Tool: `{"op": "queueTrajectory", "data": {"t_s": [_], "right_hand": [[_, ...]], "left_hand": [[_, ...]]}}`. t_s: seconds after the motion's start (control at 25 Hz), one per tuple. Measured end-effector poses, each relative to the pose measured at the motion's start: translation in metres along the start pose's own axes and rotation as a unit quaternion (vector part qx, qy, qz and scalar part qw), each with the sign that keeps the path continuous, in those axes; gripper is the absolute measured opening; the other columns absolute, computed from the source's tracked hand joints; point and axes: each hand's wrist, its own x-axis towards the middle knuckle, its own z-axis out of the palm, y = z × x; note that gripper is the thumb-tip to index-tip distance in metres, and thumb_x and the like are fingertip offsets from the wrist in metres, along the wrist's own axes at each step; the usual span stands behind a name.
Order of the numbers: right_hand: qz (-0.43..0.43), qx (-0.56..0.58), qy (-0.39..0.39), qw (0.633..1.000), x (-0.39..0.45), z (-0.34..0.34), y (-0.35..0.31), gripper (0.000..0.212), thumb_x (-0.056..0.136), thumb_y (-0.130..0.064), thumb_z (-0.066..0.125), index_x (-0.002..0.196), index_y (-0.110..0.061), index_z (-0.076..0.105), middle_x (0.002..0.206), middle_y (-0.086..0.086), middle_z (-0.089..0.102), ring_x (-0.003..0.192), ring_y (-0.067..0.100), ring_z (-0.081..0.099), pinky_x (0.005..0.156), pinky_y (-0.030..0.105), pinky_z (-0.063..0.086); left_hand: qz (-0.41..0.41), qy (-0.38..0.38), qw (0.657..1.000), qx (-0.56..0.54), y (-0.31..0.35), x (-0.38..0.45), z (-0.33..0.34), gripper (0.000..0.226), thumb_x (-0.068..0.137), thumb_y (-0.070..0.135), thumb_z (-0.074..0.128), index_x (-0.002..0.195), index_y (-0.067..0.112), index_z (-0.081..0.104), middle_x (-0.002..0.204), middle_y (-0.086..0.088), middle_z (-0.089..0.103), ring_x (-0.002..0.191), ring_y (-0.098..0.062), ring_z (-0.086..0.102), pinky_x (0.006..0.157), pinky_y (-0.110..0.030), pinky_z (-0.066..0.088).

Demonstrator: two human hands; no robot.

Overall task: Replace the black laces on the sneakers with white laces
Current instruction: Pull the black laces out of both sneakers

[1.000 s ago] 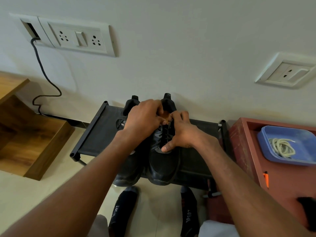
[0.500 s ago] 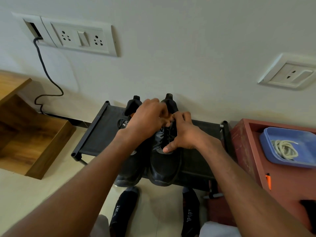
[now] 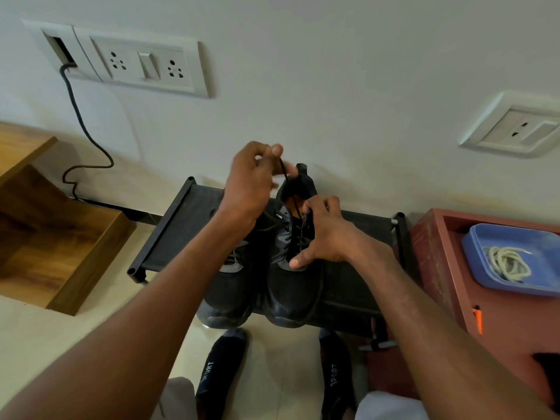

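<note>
— What had moved since the moment before?

— Up from the shoe went the left hand point(image 3: 251, 180); it had been bunched with the other over the tongue, and it now pinched the thin black lace point(image 3: 288, 183) between thumb and fingertips, drawing it taut above the collar. The right hand point(image 3: 322, 234) stayed on the right-hand black mesh sneaker point(image 3: 291, 286), its fingers curled on the lacing near the top eyelets and its thumb stretched along the tongue.

— And where did the shoes stand?

— Two black sneakers stood side by side near the middle of a low black fabric-topped shoe rack point(image 3: 175, 234), toes over its front edge. The left-hand sneaker point(image 3: 227, 292) was mostly hidden under the left forearm.

— What else lay around?

— The coiled white laces point(image 3: 509, 262) lay in one blue plastic tray point(image 3: 545, 241) on a red wooden cabinet point(image 3: 439, 268), just beside the rack's right end. Two feet in black socks point(image 3: 335, 380) rested on the pale tiled floor point(image 3: 45, 344) below the rack. A wooden step unit point(image 3: 60, 237) stood to the left. On the white wall point(image 3: 333, 86) were two switch plates point(image 3: 145, 65), with a dark cable point(image 3: 85, 137) hanging from the left one.
</note>
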Motion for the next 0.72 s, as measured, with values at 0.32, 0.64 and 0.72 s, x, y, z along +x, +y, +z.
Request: {"op": "queueTrajectory", "data": {"t_s": [0.32,0.64,0.72], "right_hand": [[0.005,-0.020,0.006,1.000,-0.001,-0.002,-0.004,0.104,0.058,-0.042,0.101,0.135,-0.033,0.032,0.139,-0.005,0.021,0.123,0.034,0.052,0.093,0.045,0.054],[0.015,0.002,0.003,1.000,-0.002,-0.002,-0.003,0.096,0.056,-0.040,0.102,0.122,-0.037,0.031,0.132,-0.007,0.021,0.115,0.029,0.049,0.097,0.051,0.055],[0.015,0.000,0.002,1.000,-0.002,-0.002,-0.005,0.096,0.056,-0.040,0.102,0.120,-0.037,0.031,0.131,-0.006,0.022,0.113,0.030,0.050,0.096,0.051,0.055]], "left_hand": [[0.125,-0.198,0.816,0.528,-0.030,0.009,-0.007,0.014,0.086,0.021,0.081,0.092,0.018,0.070,0.096,0.002,0.057,0.101,-0.022,0.052,0.078,-0.030,0.039],[-0.038,0.014,0.990,0.138,-0.012,0.010,-0.013,0.018,0.105,0.015,0.058,0.089,0.011,0.066,0.094,0.002,0.079,0.090,-0.012,0.076,0.073,-0.029,0.058],[-0.112,0.034,0.985,-0.124,-0.007,0.009,-0.009,0.018,0.109,0.015,0.051,0.095,0.007,0.057,0.092,-0.005,0.078,0.092,-0.020,0.078,0.077,-0.035,0.061]]}}
